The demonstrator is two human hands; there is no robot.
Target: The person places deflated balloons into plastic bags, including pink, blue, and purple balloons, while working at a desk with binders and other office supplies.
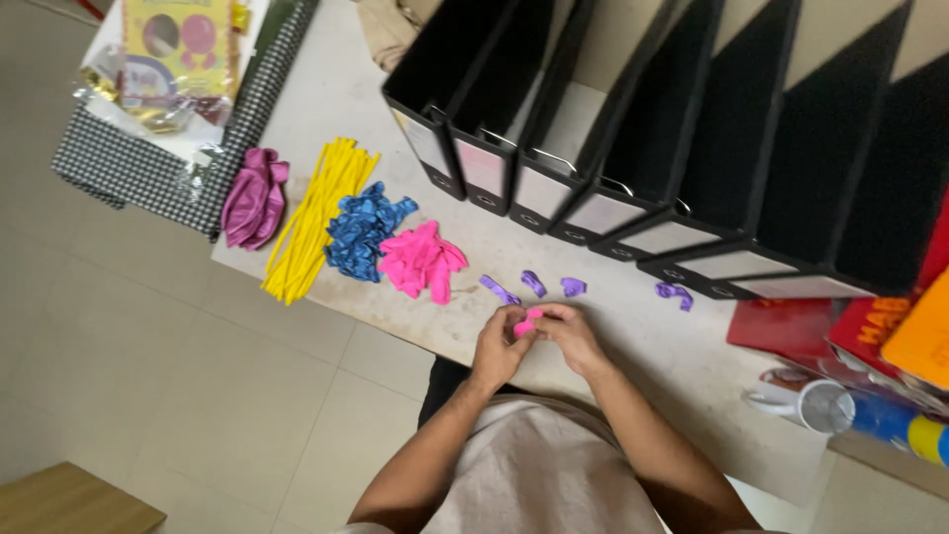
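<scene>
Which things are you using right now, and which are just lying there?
In use: pink balloon, held by left hand and right hand.

Lying about: pink balloon pile, blue balloons, yellow long balloons, purple pieces, black binders.

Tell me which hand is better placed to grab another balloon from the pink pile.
Left, probably. The left hand sits on the same side as the pink pile, closer than the right hand. Both hands pinch the small pink balloon, so the right hand would have to keep hold of it.

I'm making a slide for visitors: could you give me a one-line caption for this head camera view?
Both hands, left hand and right hand, pinch a pink balloon over a table beside sorted balloon piles.
</scene>
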